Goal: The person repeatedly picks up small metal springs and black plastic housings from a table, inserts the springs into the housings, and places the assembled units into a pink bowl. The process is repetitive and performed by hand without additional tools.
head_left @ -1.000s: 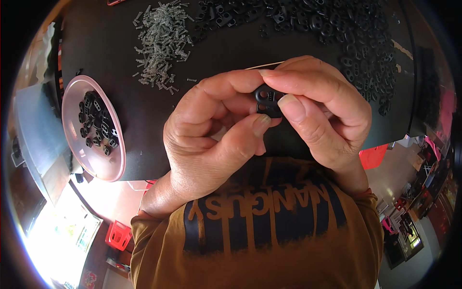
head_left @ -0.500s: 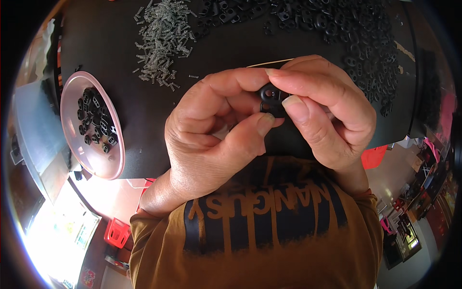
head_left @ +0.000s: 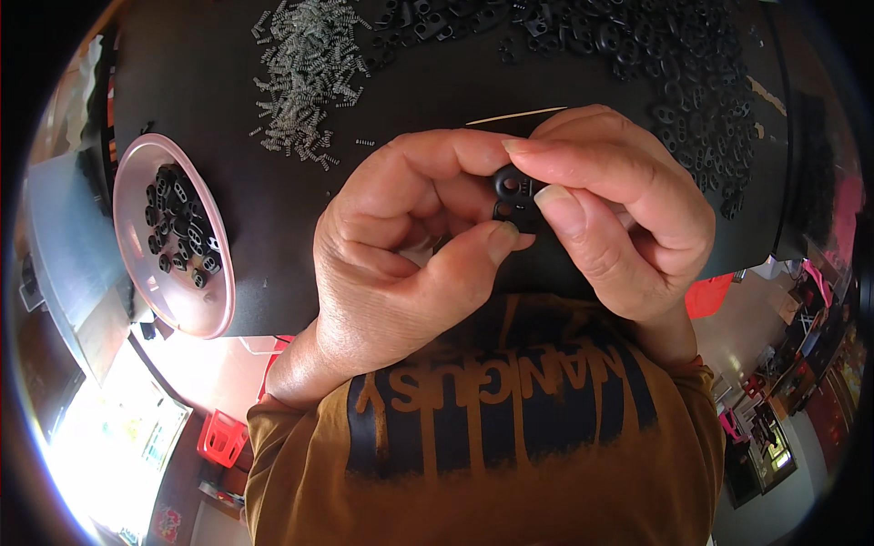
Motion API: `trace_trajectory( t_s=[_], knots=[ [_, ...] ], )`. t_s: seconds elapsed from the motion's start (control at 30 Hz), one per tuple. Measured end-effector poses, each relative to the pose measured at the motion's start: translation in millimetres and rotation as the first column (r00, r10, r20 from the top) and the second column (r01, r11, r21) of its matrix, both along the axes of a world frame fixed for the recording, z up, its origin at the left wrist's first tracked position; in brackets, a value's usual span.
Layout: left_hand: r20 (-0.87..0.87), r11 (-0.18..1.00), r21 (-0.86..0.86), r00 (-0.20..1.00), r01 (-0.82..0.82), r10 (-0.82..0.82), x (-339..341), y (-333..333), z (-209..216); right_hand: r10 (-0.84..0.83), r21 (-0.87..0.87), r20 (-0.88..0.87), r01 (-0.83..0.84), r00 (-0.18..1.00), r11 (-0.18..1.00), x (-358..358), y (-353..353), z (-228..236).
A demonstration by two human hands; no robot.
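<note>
Black plastic piece (head_left: 519, 190) in the pinch of both hands (head_left: 391, 237) (head_left: 628, 200), above dark tabletop (head_left: 428, 100), pale floor (head_left: 218, 369) beyond.

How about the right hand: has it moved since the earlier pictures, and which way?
Yes. The right hand has shifted slightly to the right: more of the thin stick on the table now shows.

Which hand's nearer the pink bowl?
Left. The left hand is right of the pink bowl, not touching it; the right hand is farther right, beyond the left.
</note>
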State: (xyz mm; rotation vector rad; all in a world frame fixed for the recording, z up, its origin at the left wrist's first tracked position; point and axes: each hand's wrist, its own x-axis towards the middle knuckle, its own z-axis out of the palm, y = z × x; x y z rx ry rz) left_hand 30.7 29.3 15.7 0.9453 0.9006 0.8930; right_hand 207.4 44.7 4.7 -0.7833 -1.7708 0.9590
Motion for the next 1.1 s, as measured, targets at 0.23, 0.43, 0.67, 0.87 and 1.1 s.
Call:
trace_trajectory(
  t_s=[0.23, 0.43, 0.67, 0.87, 1.1],
  knots=[
    [-0.044, 0.998, -0.054, 0.999, 0.012, -0.014, -1.3, 1.7, 6.1, 0.014, 0.000, -0.014, -0.014, 1.000, 1.000, -0.1, -0.3, -1.7],
    [0.018, 0.999, -0.039, 1.000, 0.010, -0.009, -4.0, 0.7, 4.7, 0.081, 0.049, 0.009, -0.081, 0.997, 0.996, 1.0, 2.8, -1.7],
    [0.038, 0.994, 0.096, 0.997, 0.061, -0.065, -7.5, 0.0, 1.8, 0.098, 0.051, 0.041, -0.100, 0.994, 0.994, 4.6, 2.9, -2.3],
    [0.031, 0.985, 0.166, 0.998, 0.056, -0.062, -8.1, -2.2, -2.1, 0.093, 0.046, 0.035, -0.095, 0.995, 0.994, 4.9, 2.4, -1.9],
    [-0.047, 0.964, 0.260, 0.998, 0.050, -0.039, -9.8, -4.3, -5.1, 0.085, 0.100, 0.048, -0.090, 0.995, 0.991, 3.3, 2.5, -4.1]
  ],
)
